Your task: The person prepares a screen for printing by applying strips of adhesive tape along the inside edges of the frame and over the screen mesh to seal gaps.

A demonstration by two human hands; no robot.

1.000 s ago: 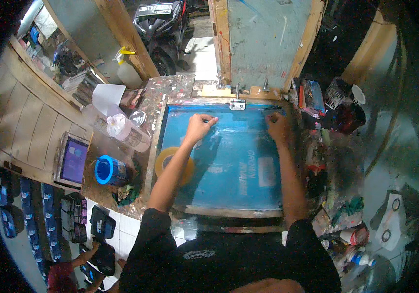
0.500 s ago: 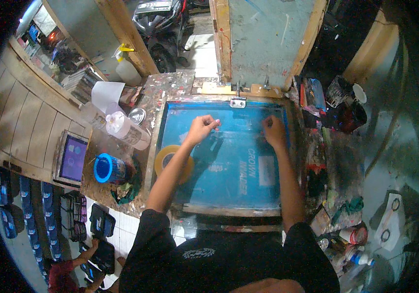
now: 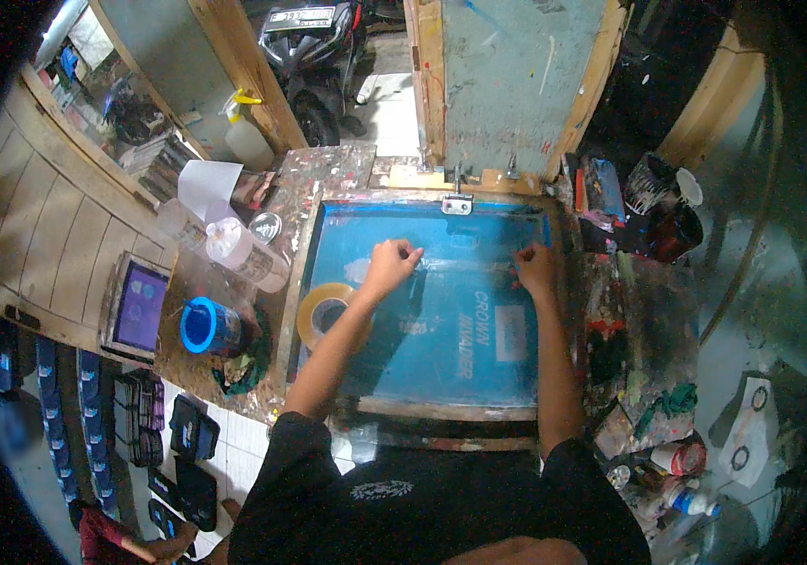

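Note:
A screen-printing frame (image 3: 441,407) with blue mesh (image 3: 394,367) lies in front of me. Over its upper half, both my hands are closed in a pinch, well apart. Between my left hand (image 3: 394,264) and my right hand (image 3: 536,269) runs a faint clear strip of tape (image 3: 469,267), hard to see against the blue. Whether it touches the mesh, I cannot tell. A roll of clear tape (image 3: 307,320) rests on the frame's left side, partly behind my left forearm. A metal clamp (image 3: 458,203) grips the frame's far edge.
On the left stand a blue paint tub (image 3: 200,328), a plastic bottle (image 3: 251,260) and a spray bottle (image 3: 249,143). Dark paint containers (image 3: 674,234) crowd the right side. A co-worker's arm (image 3: 135,544) reaches among black items on the floor, lower left.
Both hands have come slightly nearer to me, still pinched and about as far apart. The co-worker at lower left has shifted downward in the picture.

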